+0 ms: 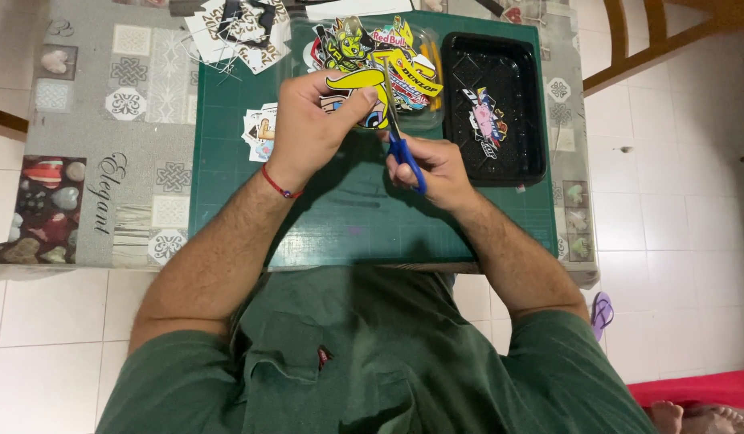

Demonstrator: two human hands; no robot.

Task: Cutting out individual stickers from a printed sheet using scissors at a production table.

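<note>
While left hand grips, yellow sticker sheet glossy, curled.

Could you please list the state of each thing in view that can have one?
left hand: shut on yellow sticker
yellow sticker: held up, being cut
right hand: shut on scissors
scissors: blades against the sticker
black tray: holds one cut sticker
clear tray: heaped with stickers
green cutting mat: lying flat
</note>
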